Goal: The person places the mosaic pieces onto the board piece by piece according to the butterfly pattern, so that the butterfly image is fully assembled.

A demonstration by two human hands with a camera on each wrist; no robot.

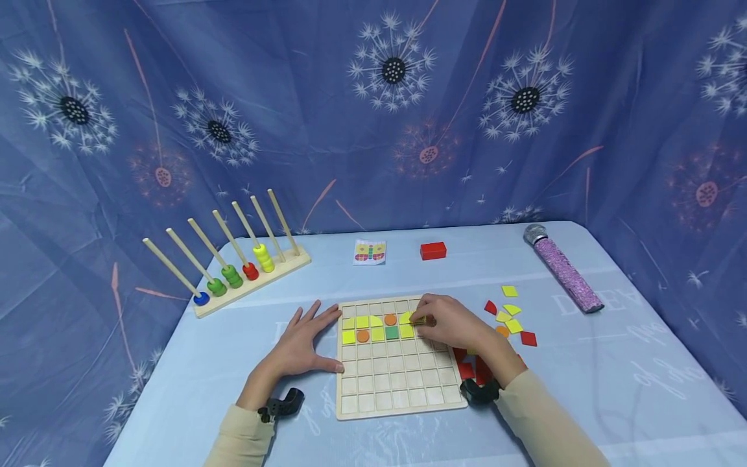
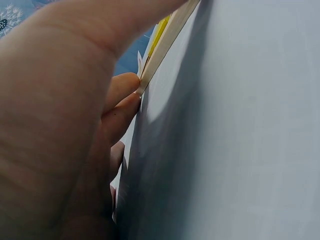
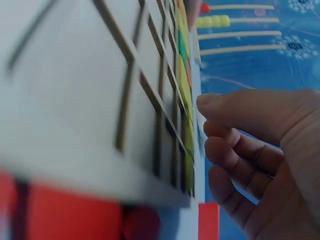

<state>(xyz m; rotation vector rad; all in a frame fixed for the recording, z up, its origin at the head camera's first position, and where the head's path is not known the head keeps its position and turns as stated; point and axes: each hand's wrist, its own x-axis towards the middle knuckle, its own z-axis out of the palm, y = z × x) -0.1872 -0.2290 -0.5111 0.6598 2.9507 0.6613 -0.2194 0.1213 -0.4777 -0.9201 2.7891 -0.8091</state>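
A wooden grid board (image 1: 385, 383) lies on the table, its top two rows partly filled with yellow tiles (image 1: 348, 336), orange discs (image 1: 390, 320) and a green square tile (image 1: 391, 333). My left hand (image 1: 297, 347) is spread at the board's left edge, thumb and fingertip touching it; the left wrist view shows fingertips (image 2: 131, 82) against the rim. Over the upper right cells is my right hand (image 1: 449, 321), fingers bent close above the yellow tiles there. From the right wrist, the thumb (image 3: 240, 110) stands apart from the bent fingers, with no tile visible between them.
Loose yellow, red and orange pieces (image 1: 513, 325) lie right of the board, some under the right forearm. Behind it are a picture card (image 1: 369, 252) and a red block (image 1: 433, 251). A bead-peg stand (image 1: 257, 285) is at back left, a glittery microphone (image 1: 565, 272) at back right.
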